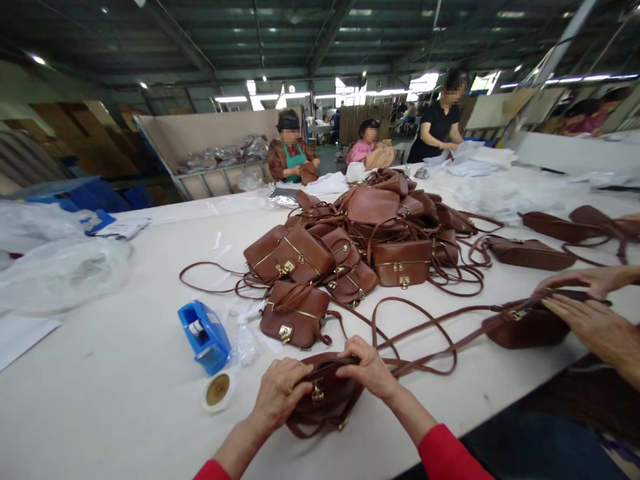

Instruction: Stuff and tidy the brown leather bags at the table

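Note:
A brown leather handbag [330,400] with a gold clasp sits at the table's near edge between my hands. My left hand [283,390] grips the left side of its top edge, thumb near the clasp. On the right side of the same edge, my right hand [367,367] holds on with bent fingers. The bag's top looks parted between them; its inside is dark and mostly hidden. Just beyond lies another brown handbag [295,313] with a gold lock. Long straps [420,327] run over the table to the right.
A heap of brown handbags [373,203] covers the table's middle. A blue tape dispenser [205,337] and a tape roll [219,391] lie left of my hands. At right, a co-worker's hands [595,313] hold another bag [525,327]. Plastic wrapping [65,267] lies far left.

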Tool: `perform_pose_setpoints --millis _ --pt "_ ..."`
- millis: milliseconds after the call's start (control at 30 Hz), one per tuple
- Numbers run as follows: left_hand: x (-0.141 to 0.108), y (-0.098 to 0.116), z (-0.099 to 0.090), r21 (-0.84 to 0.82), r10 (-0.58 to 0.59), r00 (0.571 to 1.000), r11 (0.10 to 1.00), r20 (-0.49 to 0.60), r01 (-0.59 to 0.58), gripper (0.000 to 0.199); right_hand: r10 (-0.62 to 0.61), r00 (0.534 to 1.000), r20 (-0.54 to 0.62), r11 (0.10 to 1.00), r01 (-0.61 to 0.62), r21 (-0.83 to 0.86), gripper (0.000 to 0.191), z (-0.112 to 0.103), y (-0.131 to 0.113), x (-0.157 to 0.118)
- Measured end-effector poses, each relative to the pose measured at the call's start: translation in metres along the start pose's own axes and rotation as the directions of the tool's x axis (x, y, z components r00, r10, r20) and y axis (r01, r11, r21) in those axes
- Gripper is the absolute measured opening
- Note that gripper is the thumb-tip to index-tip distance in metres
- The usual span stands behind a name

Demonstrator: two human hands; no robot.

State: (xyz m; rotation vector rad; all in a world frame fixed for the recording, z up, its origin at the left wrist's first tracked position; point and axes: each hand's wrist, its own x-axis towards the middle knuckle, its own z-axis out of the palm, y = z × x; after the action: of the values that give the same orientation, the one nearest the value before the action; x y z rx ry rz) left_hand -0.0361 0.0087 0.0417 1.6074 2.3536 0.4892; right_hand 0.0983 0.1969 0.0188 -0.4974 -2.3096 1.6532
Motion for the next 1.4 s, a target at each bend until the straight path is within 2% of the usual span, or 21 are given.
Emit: perform_pose_setpoints --millis 100,200,267,400,500,600,700,800,933,1000,1067,1167,1233,1300,1400 --pt "0.000 -0.003 0.000 0.012 0.037 0.999 0.999 0.007 -0.037 0.024 0.013 0.998 -0.062 0.999 -0.011 0.036 0.036 0.001 0.007 -0.011" --pt "-0.002 -0.006 0.003 0.031 0.144 0.987 0.989 -0.073 -0.142 0.026 0.111 0.989 -0.094 0.991 -0.103 0.087 0.050 -0.002 0.019 -0.029" --pt "-0.004 -0.009 0.005 0.047 0.209 0.968 0.978 -0.140 -0.205 0.029 0.134 0.986 -0.101 0.991 -0.130 0.042 0.045 -0.002 0.024 -0.038" --pt "-0.006 -0.011 0.007 0.076 0.289 0.926 0.957 -0.243 -0.279 0.031 0.049 0.995 -0.087 0.974 -0.067 -0.216 0.038 -0.005 0.021 -0.039" --pt "-0.004 -0.009 0.003 0.095 0.343 0.900 0.939 -0.267 -0.330 0.029 0.033 0.998 -0.049 0.946 -0.047 -0.321 0.029 -0.011 0.014 -0.036" --pt "-0.004 -0.006 0.000 0.130 0.401 0.866 0.916 -0.298 -0.380 0.027 0.003 1.000 -0.022 0.897 -0.013 -0.441 0.028 -0.012 0.008 -0.038" --pt "-0.007 -0.005 0.001 0.140 0.416 0.857 0.909 -0.305 -0.392 0.025 0.000 1.000 -0.009 0.849 -0.005 -0.528 0.028 -0.008 0.003 -0.045" --pt "-0.010 -0.008 0.006 0.119 0.421 0.859 0.907 -0.290 -0.404 0.024 0.022 0.999 -0.027 0.840 -0.033 -0.542 0.024 -0.006 -0.001 -0.050" --pt "-0.011 -0.013 0.012 0.064 0.416 0.874 0.908 -0.253 -0.414 0.024 0.083 0.995 -0.053 0.877 -0.098 -0.471 0.021 -0.016 -0.011 -0.052" --pt "-0.011 -0.011 0.011 0.033 0.388 0.899 0.920 -0.203 -0.390 0.028 0.152 0.988 -0.032 0.898 -0.152 -0.412 0.021 -0.022 -0.016 -0.050" --pt "-0.011 -0.004 0.006 0.028 0.322 0.941 0.947 -0.101 -0.320 0.039 0.234 0.972 0.018 0.915 -0.214 -0.341 0.020 -0.026 -0.020 -0.048" --pt "-0.011 0.016 -0.006 0.064 0.166 0.983 0.983 0.073 -0.171 0.056 0.349 0.930 0.116 0.937 -0.344 -0.064 0.027 -0.026 -0.021 -0.046" --pt "-0.008 0.032 -0.009 0.072 0.104 0.985 0.991 0.137 -0.114 0.064 0.401 0.903 0.152 0.887 -0.424 0.182 0.035 -0.025 -0.019 -0.045" --pt "-0.002 0.046 -0.006 0.070 0.079 0.987 0.993 0.141 -0.090 0.072 0.419 0.893 0.167 0.832 -0.451 0.324 0.040 -0.024 -0.015 -0.045" --pt "0.007 0.057 0.005 0.109 0.029 0.997 0.993 0.067 -0.036 0.074 0.377 0.913 0.155 0.848 -0.407 0.338 0.042 -0.023 -0.009 -0.046"
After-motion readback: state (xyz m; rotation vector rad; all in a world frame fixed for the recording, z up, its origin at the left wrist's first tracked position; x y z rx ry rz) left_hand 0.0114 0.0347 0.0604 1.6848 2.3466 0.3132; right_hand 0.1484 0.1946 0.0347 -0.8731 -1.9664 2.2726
